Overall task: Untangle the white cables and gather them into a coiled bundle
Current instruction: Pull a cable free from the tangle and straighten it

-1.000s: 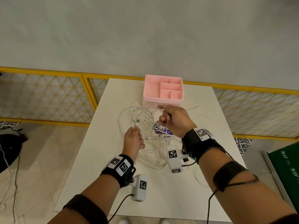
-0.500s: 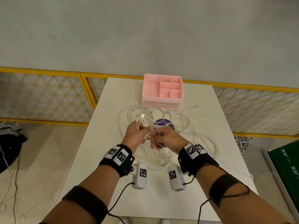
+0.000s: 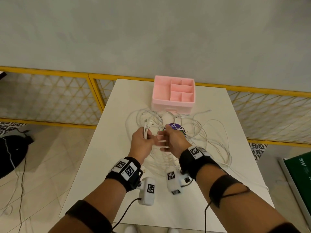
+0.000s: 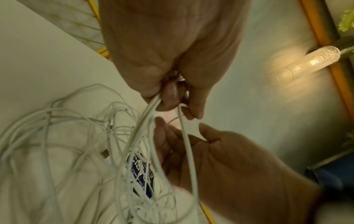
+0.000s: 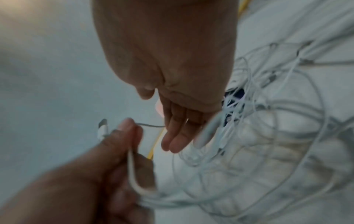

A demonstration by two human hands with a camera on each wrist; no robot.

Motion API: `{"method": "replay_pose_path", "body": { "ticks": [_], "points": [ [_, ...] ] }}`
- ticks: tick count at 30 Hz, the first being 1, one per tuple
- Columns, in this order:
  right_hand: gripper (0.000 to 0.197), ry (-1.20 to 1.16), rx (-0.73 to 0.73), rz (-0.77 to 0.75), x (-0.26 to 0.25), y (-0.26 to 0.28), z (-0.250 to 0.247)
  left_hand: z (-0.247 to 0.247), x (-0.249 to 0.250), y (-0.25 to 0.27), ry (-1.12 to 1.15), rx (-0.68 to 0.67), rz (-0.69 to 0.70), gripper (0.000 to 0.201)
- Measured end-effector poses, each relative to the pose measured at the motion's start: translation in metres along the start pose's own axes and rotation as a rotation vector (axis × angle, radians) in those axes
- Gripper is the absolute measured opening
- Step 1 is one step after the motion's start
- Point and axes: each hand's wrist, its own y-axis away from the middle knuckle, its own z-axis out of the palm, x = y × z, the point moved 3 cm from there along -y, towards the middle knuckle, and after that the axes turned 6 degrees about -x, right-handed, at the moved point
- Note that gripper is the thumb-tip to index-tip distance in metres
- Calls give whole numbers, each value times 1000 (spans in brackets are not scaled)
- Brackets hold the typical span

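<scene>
My left hand (image 3: 143, 142), centre frame, grips several white cables (image 3: 208, 142) near their plug ends. Just right of it, my right hand (image 3: 175, 142) has relaxed fingers against one strand; whether it pinches is unclear. Beyond, the tangle sprawls across the table (image 3: 117, 132) before the pink organizer (image 3: 173, 101). Judgement: cables are light, limp, snag-prone; take hold near connectors, draw slowly.

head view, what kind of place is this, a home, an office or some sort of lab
Probably an indoor data-recording workspace, not a home: a small white table fenced by yellow mesh barriers, tiled floor, and marker-tagged wrist cameras on the person untangling white cables.
</scene>
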Motion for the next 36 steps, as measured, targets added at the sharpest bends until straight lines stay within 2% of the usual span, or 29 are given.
{"method": "replay_pose_path", "body": {
  "ticks": [3, 6, 10, 13, 19, 21, 24, 26, 28, 30, 33, 36],
  "points": [
    [28, -264, 67, -54, -24, -10, 5, 2, -6, 9, 10, -70, 5, 35],
    [9, -397, 139, -167, -52, -15, 0, -11, -16, 12, 32, -21, -22, 41],
    [31, -406, 214, -295, -74, -13, -11, -25, -26, 9, 12, 14, -61, 42],
    [35, -414, 241, -353, -83, -11, -18, -27, -31, 11, -48, 3, -65, 41],
    [13, -184, 194, -409, -107, 6, -17, -21, -34, 14, -74, -6, -78, 40],
    [14, -37, 183, -386, -106, 8, -17, -18, -26, 13, -34, 0, -71, 40],
    [21, 185, 160, -227, -88, 7, -24, -18, -11, 6, 22, 44, -42, 38],
    [13, 264, 141, -83, -73, 8, -26, -19, -1, -2, 25, 63, 1, 33],
    [7, 378, 112, 41, -59, 10, -27, -16, 11, -10, -11, 71, 50, 30],
    [12, 467, 97, 93, -49, 11, -27, -9, 20, -16, -84, 65, 124, 26],
    [18, 478, 92, 49, -45, 14, -25, 4, 24, -21, -165, 13, 194, 21],
    [15, 509, 83, -75, -53, 20, -26, 18, 17, -25, -222, -97, 179, 26]
  ]
}}
